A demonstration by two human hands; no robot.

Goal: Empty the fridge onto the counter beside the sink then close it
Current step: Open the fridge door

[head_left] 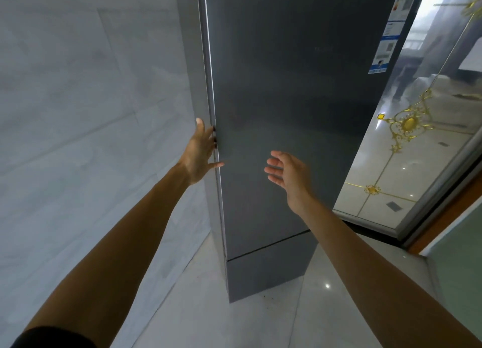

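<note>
Kitchen corner. A grey marbled tile wall [78,113] is seen at the left, a pale glossy tile floor [260,321] below. At the right a glass door [443,152] with gold ornament is set in a metal frame.

A tall dark grey fridge [300,61] is stood on the floor, its left side near the wall and its right edge by the glass door. Both fronts are seen shut: the long upper door [260,212] and the short lower door [266,274], parted by a thin dark seam. Blue and white labels [391,29] are stuck near the top right corner of the upper door. Nothing inside the fridge can be seen.

The left hand [200,154] is placed at the left edge of the upper door, roughly at mid-height. Its fingertips [214,129] are hooked into the seam between door and fridge side, so the door edge is held. One digit is pointed up along the side panel; another is laid across onto the door front. A black sleeve [52,337] is noted at the upper arm, at the bottom left corner of the view.

The right hand [287,173] is held in front of the upper door, right of the left hand. Fingers are spread and loosely bent, palm turned left; nothing is held. Contact with the door cannot be told.
</note>
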